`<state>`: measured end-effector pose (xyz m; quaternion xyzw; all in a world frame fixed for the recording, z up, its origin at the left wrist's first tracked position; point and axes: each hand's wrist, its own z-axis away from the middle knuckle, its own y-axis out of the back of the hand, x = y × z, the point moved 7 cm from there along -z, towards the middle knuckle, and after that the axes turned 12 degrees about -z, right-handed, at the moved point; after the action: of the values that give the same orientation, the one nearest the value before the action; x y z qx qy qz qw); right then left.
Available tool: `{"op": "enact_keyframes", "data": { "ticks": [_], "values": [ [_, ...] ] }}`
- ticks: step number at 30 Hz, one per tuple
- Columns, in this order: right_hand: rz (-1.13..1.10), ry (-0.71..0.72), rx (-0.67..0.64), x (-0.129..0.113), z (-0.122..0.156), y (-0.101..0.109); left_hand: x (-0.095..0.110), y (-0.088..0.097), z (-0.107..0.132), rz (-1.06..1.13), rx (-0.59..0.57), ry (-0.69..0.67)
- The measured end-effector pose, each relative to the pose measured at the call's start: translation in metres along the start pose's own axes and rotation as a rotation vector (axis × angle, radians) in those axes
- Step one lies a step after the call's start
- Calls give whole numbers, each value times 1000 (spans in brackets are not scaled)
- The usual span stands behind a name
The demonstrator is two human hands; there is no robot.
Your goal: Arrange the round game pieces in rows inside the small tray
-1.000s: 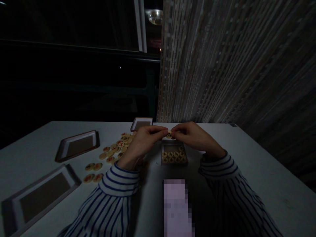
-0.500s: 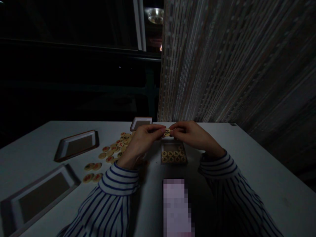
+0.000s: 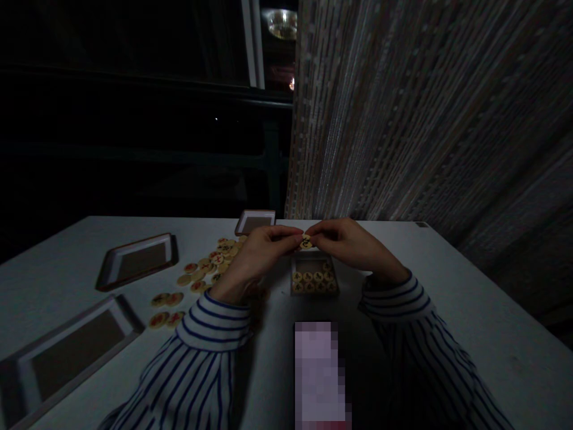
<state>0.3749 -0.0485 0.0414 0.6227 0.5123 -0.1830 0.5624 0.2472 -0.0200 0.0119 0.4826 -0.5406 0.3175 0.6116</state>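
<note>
The held disc is pale yellow with a black character. Discs in the box carry black characters on yellow. Loose discs are yellow: some marked red, some black, some plain. Trays have white inner borders and grey-brown floors. The table is white. Sleeves are white with dark blue stripes. The curtain shows grey and beige lines with pale flecks.

Both hands close together, pinching (thumbs lowermost), forearms angled inward.
</note>
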Motion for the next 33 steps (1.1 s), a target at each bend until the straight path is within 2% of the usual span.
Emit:
{"op": "enact_keyframes", "data": {
  "ticks": [3,10,14,22,33],
  "values": [
    [-2,6,-9,0,0,-1,0,-1,0,8,-7,8],
    [-1,-9,64,1,0,4,-3,0,-1,55,21,47],
    [-16,-6,65,0,0,5,-3,-2,-1,67,-2,28],
    [2,-6,47,2,-1,4,-3,-2,-3,-6,-26,-18],
    [91,64,-18,-8,2,1,-4,-4,-1,72,-7,26]
  ]
}}
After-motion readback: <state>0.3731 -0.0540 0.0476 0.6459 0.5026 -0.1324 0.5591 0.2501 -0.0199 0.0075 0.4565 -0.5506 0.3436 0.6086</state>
